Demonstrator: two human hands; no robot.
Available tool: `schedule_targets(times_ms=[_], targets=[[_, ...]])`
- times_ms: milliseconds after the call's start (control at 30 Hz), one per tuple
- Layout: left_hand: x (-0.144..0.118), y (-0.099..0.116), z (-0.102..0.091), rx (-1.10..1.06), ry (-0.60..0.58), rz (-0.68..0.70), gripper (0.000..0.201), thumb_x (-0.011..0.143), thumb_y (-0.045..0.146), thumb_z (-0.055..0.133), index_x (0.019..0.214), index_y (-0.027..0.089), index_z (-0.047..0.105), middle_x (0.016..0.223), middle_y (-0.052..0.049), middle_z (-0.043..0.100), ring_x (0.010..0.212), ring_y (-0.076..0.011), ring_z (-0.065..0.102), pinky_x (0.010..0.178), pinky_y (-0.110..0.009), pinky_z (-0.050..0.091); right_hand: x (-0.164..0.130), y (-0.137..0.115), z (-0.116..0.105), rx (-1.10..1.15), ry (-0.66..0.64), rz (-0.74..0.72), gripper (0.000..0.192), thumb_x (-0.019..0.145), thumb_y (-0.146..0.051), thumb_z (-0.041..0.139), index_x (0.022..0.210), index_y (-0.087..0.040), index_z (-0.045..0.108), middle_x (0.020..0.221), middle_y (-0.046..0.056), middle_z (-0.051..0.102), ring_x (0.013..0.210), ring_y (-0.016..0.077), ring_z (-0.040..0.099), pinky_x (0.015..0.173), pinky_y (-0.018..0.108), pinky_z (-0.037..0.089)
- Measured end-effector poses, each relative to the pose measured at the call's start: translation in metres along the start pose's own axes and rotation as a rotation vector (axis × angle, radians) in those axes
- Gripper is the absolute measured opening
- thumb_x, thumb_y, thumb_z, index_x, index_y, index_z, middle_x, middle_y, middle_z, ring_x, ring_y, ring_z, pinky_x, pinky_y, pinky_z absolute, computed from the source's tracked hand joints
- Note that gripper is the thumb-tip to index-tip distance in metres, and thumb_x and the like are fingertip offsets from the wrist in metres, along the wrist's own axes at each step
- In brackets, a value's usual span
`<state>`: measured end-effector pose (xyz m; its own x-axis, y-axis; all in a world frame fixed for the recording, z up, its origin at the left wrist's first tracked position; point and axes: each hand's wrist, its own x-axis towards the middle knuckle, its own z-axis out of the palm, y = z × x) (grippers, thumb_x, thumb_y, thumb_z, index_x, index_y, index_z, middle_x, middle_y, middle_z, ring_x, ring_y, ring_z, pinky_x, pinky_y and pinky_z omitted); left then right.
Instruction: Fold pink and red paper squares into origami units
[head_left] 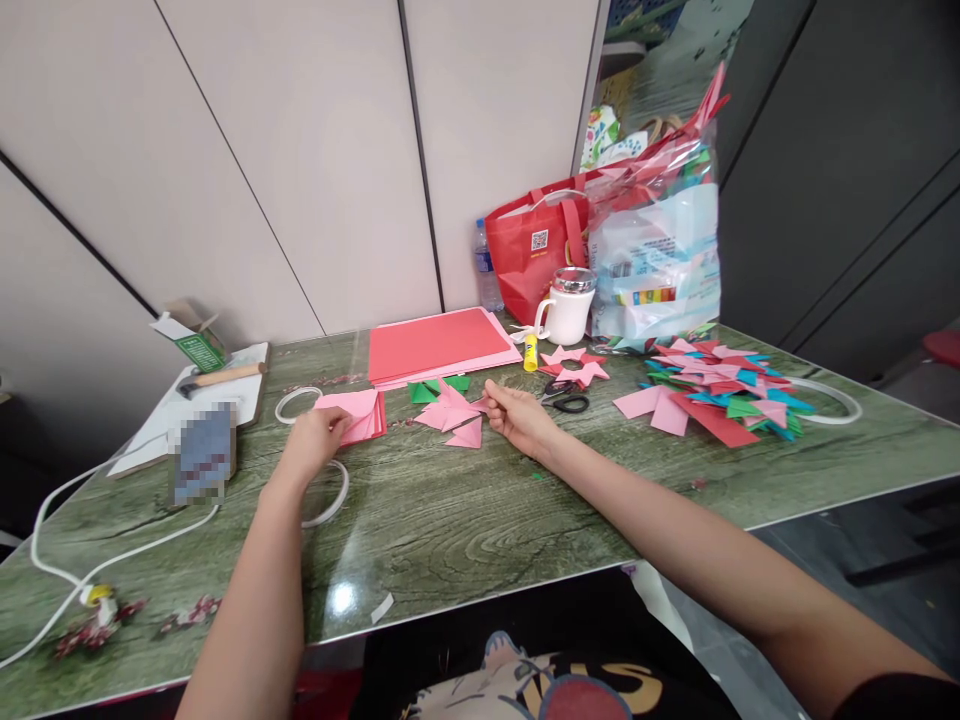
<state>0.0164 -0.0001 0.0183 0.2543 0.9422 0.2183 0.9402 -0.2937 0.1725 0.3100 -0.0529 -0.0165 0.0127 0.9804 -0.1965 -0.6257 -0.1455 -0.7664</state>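
The stack of pink paper [358, 410] lies at the left hand [319, 435], whose thumb and fingertips pinch its left edge. To the right of that hand, pink folded pieces [446, 408] lie with their points reaching toward the right hand [521, 415]. Its fingers are curled in and drawn together at one pink tip; whether they grip it, I cannot tell. A green folded piece [421, 391] sits just behind these.

The folding looks well under way. Beyond the right hand is a star-shaped ring [590, 371] of red and pink pieces, apparently complete, and farther to its right a heap of folded pieces [701, 372] in pink, red, blue and green. Paper remains unworked: large red and pink sheets [439, 345] lie flat beyond and between the two hands, and the stack by the left hand appears only partly used.

Scissors [572, 411] lie just right of the right hand, with a glue stick [531, 353] beyond it, all on the bench [480, 530].
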Motion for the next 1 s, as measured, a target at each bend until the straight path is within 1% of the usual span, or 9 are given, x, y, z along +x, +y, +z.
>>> schedule_targets(times_ms=[167, 233, 300, 400, 467, 567, 733, 833, 1000], targets=[[-0.004, 0.009, -0.005, 0.015, 0.121, -0.212, 0.031, 0.072, 0.036, 0.044, 0.076, 0.017, 0.067, 0.075, -0.011, 0.068, 0.075, -0.0284, 0.062, 0.066, -0.034, 0.044, 0.001, 0.001, -0.001, -0.002, 0.002, -0.002, 0.028, 0.060, -0.034, 0.073, 0.064, -0.012, 0.057, 0.048, -0.006, 0.046, 0.039, 0.0003, 0.038, 0.036, 0.010, 0.030], [-0.008, 0.019, -0.006, -0.055, 0.301, -0.291, 0.033, 0.075, 0.037, 0.042, 0.081, 0.016, 0.066, 0.074, -0.010, 0.067, 0.073, -0.0263, 0.062, 0.067, -0.034, 0.044, 0.002, 0.001, -0.002, -0.006, -0.002, -0.011, 0.027, 0.061, -0.034, 0.072, 0.064, -0.013, 0.057, 0.047, -0.006, 0.047, 0.039, 0.0006, 0.039, 0.035, 0.011, 0.030], [-0.012, 0.035, -0.005, -0.213, 0.573, -0.312, 0.036, 0.082, 0.036, 0.034, 0.095, 0.014, 0.059, 0.080, -0.008, 0.066, 0.068, -0.0191, 0.063, 0.067, -0.030, 0.046, 0.001, 0.001, -0.001, -0.036, -0.005, -0.035, 0.028, 0.064, -0.038, 0.070, 0.063, -0.013, 0.057, 0.046, -0.006, 0.048, 0.037, 0.0012, 0.040, 0.034, 0.011, 0.030], [-0.019, 0.063, 0.001, -0.425, 0.727, -0.070, 0.029, 0.087, 0.030, 0.030, 0.102, 0.015, 0.051, 0.093, -0.008, 0.064, 0.075, -0.0136, 0.063, 0.070, -0.026, 0.047, -0.004, 0.002, 0.002, -0.180, -0.074, -0.064, 0.040, 0.071, -0.050, 0.058, 0.064, -0.011, 0.059, 0.047, -0.001, 0.055, 0.036, 0.0041, 0.046, 0.033, 0.014, 0.034], [-0.022, 0.077, 0.010, -0.441, 0.733, 0.191, 0.020, 0.085, 0.025, 0.037, 0.093, 0.015, 0.053, 0.099, -0.009, 0.063, 0.092, -0.0155, 0.060, 0.079, -0.028, 0.046, -0.009, 0.003, 0.006, -0.311, -0.205, -0.031, 0.050, 0.075, -0.058, 0.048, 0.067, -0.010, 0.062, 0.052, 0.005, 0.061, 0.040, 0.0082, 0.053, 0.037, 0.017, 0.041], [-0.024, 0.087, 0.022, -0.449, 0.622, 0.477, 0.012, 0.083, 0.018, 0.043, 0.087, 0.015, 0.054, 0.097, -0.010, 0.064, 0.093, -0.0158, 0.059, 0.080, -0.029, 0.047, -0.015, 0.009, 0.011, -0.453, -0.368, 0.011, 0.061, 0.076, -0.064, 0.039, 0.073, -0.009, 0.064, 0.067, 0.012, 0.067, 0.059, 0.0156, 0.064, 0.054, 0.026, 0.051], [-0.024, 0.093, 0.018, -0.555, 0.589, 0.505, 0.011, 0.081, 0.014, 0.046, 0.088, 0.015, 0.055, 0.097, -0.011, 0.064, 0.092, -0.0158, 0.059, 0.078, -0.029, 0.048, -0.014, 0.014, 0.012, -0.501, -0.371, -0.188, 0.048, 0.071, -0.059, 0.051, 0.078, -0.014, 0.066, 0.084, 0.009, 0.068, 0.086, 0.0195, 0.063, 0.084, 0.036, 0.047], [-0.026, 0.104, 0.005, -0.564, 0.564, 0.564, 0.011, 0.080, 0.014, 0.047, 0.086, 0.016, 0.057, 0.096, -0.010, 0.065, 0.091, -0.0157, 0.060, 0.080, -0.030, 0.048, -0.012, 0.011, 0.010, -0.377, -0.362, -0.166, 0.048, 0.071, -0.058, 0.052, 0.087, -0.014, 0.063, 0.085, 0.010, 0.068, 0.079, 0.0192, 0.064, 0.077, 0.035, 0.050], [-0.027, 0.117, -0.001, -0.547, 0.357, 0.715, 0.012, 0.078, 0.018, 0.053, 0.085, 0.017, 0.062, 0.090, -0.007, 0.068, 0.081, -0.0141, 0.063, 0.076, -0.028, 0.051, -0.010, 0.005, 0.008, -0.176, -0.362, -0.104, 0.051, 0.077, -0.060, 0.043, 0.092, -0.014, 0.059, 0.083, 0.011, 0.068, 0.067, 0.0173, 0.065, 0.056, 0.027, 0.053]])
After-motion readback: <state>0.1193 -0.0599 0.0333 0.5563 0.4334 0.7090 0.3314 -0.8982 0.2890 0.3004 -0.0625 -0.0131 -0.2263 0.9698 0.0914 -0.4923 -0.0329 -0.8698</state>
